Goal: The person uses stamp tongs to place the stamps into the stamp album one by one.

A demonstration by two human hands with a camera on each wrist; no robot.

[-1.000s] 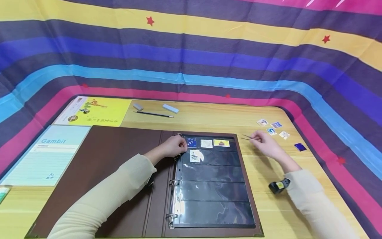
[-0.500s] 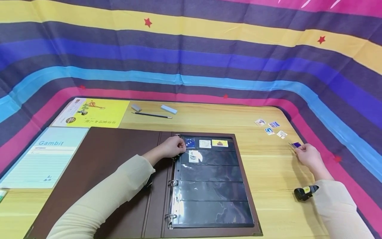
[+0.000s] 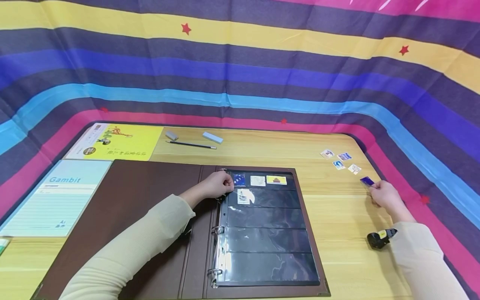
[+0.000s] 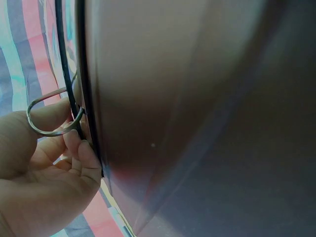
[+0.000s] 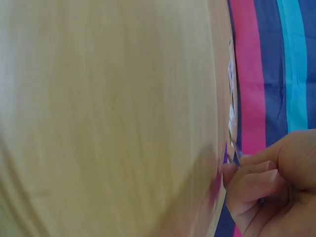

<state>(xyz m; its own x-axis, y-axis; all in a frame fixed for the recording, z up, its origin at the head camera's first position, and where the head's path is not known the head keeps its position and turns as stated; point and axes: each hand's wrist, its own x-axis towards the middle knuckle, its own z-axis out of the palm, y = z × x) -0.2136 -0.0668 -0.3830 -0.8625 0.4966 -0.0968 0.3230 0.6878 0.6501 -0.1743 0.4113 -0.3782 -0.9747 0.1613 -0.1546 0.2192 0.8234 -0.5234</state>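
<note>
My left hand pinches the inner edge of the black album page near the top ring of the brown stamp album. In the left wrist view, thumb and fingers meet at the page edge beside a metal ring. My right hand, at the right side of the table, grips thin metal tweezers, mostly hidden by the fingers. A dark purple stamp lies at their tips, close over the wood. Blue, pale and yellow stamps fill part of the page's top row, with another stamp below.
Several loose stamps lie beyond my right hand. A pencil, a white eraser and a small grey block are at the back. Yellow and pale blue notebooks lie left of the album.
My right hand has moved right from beside the album to the purple stamp, which has since shifted slightly left and turned. The left hand stays at the page edge.
</note>
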